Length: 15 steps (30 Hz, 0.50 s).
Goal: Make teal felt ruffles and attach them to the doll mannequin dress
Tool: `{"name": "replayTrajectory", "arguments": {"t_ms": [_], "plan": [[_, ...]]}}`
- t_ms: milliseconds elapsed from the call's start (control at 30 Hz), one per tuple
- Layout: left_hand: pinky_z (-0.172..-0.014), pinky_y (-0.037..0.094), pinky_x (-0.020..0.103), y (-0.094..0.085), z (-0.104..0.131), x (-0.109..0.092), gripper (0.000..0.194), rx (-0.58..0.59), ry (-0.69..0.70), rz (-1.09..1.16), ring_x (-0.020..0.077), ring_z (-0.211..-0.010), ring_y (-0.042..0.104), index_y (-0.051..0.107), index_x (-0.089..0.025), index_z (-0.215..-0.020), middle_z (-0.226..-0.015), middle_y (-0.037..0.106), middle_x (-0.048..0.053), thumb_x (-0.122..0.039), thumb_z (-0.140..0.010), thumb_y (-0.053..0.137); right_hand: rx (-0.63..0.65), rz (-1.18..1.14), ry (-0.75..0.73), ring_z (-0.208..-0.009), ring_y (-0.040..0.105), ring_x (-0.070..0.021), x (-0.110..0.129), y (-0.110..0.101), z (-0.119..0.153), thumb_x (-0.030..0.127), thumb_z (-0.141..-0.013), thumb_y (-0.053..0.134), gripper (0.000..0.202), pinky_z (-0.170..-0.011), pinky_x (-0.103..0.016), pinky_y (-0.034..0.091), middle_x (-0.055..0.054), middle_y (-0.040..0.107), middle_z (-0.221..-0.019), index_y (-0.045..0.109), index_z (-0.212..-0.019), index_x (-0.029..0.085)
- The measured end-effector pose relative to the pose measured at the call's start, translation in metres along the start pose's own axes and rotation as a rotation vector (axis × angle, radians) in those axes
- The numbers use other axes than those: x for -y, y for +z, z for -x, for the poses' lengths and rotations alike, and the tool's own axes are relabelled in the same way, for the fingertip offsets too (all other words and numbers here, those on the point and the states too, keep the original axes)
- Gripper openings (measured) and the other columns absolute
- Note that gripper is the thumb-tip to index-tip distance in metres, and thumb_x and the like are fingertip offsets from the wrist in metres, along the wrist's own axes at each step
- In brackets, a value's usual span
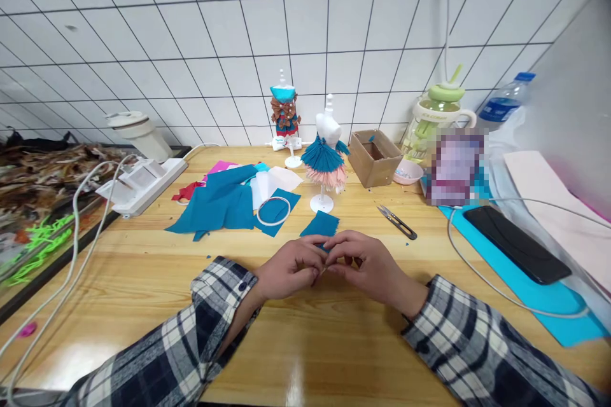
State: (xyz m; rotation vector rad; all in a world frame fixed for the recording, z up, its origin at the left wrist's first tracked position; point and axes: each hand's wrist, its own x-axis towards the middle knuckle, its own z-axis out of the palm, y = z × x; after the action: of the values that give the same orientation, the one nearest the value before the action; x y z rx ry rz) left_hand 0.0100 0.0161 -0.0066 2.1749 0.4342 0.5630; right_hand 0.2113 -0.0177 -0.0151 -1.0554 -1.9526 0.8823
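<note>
My left hand and my right hand meet over the table, fingertips pinched together. Between them is something thin and small that the fingers mostly hide. Just beyond the fingers lies a small teal piece with a jagged right edge, of cloth or crepe paper. Behind it a mini dress form stands upright, wearing a teal pleated skirt over a pink frill. Thread snips lie to the right of that piece. A white ring rests on another teal piece to the left.
Larger teal sheets spread at left. Further back are a second dressed form, a cardboard box, a pink bowl and a green-lidded jug. A power strip, a black phone and loose cables flank the table.
</note>
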Motion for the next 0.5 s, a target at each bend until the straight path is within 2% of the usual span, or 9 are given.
{"name": "replayTrajectory", "arguments": {"t_ms": [100,167,233,300,400,500], "plan": [[-0.101,0.038,0.040,0.002,0.000,-0.003,0.023,0.024,0.026,-0.105,0.0168,-0.073,0.057,0.049,-0.019,-0.059,-0.066,0.061,0.002,-0.021,-0.081,0.043,0.070,0.035,-0.013,-0.083,0.059,-0.0144,0.002,-0.003,-0.001,0.016,-0.077,0.066,0.006,-0.070,-0.026,0.047,-0.004,0.064,-0.105,0.068,-0.077,0.022],[-0.092,0.043,0.038,0.004,0.001,-0.007,0.018,-0.013,0.019,-0.223,0.0183,-0.078,0.057,0.055,-0.019,-0.067,-0.074,0.064,0.004,-0.020,-0.081,0.044,0.130,0.019,-0.002,-0.078,0.058,-0.0125,0.003,-0.008,-0.004,0.017,-0.078,0.065,0.005,-0.066,-0.025,0.046,-0.003,0.064,-0.104,0.066,-0.074,0.020],[-0.083,0.044,0.036,0.006,0.002,-0.010,0.016,-0.078,-0.047,-0.357,0.0200,-0.083,0.056,0.060,-0.019,-0.077,-0.081,0.064,0.006,-0.020,-0.084,0.045,0.142,0.015,0.042,-0.070,0.055,-0.0109,0.001,-0.015,-0.006,0.020,-0.080,0.063,0.006,-0.060,-0.023,0.043,-0.003,0.066,-0.101,0.065,-0.074,0.020],[-0.077,0.044,0.035,0.005,0.004,-0.009,0.018,-0.141,-0.154,-0.453,0.0200,-0.082,0.055,0.061,-0.019,-0.081,-0.081,0.064,0.006,-0.023,-0.088,0.045,0.103,0.077,0.114,-0.066,0.054,-0.0110,-0.007,-0.025,-0.008,0.022,-0.080,0.062,0.007,-0.057,-0.023,0.041,-0.002,0.068,-0.092,0.067,-0.076,0.020],[-0.074,0.044,0.035,0.001,0.004,-0.004,0.022,-0.261,-0.291,-0.533,0.0194,-0.078,0.055,0.056,-0.019,-0.073,-0.076,0.062,0.004,-0.031,-0.089,0.047,-0.015,0.252,0.239,-0.059,0.053,-0.0121,-0.028,-0.044,-0.009,0.027,-0.080,0.062,0.009,-0.056,-0.024,0.039,0.002,0.066,-0.069,0.069,-0.078,0.022],[-0.083,0.045,0.038,0.001,-0.002,-0.001,0.021,-0.318,-0.266,-0.624,0.0212,-0.090,0.056,0.051,-0.019,-0.070,-0.091,0.065,0.007,-0.033,-0.086,0.054,-0.202,0.461,0.252,-0.073,0.060,-0.0148,-0.053,-0.059,-0.012,0.032,-0.082,0.061,0.013,-0.065,-0.025,0.042,0.001,0.071,-0.081,0.072,-0.084,0.025]]}}
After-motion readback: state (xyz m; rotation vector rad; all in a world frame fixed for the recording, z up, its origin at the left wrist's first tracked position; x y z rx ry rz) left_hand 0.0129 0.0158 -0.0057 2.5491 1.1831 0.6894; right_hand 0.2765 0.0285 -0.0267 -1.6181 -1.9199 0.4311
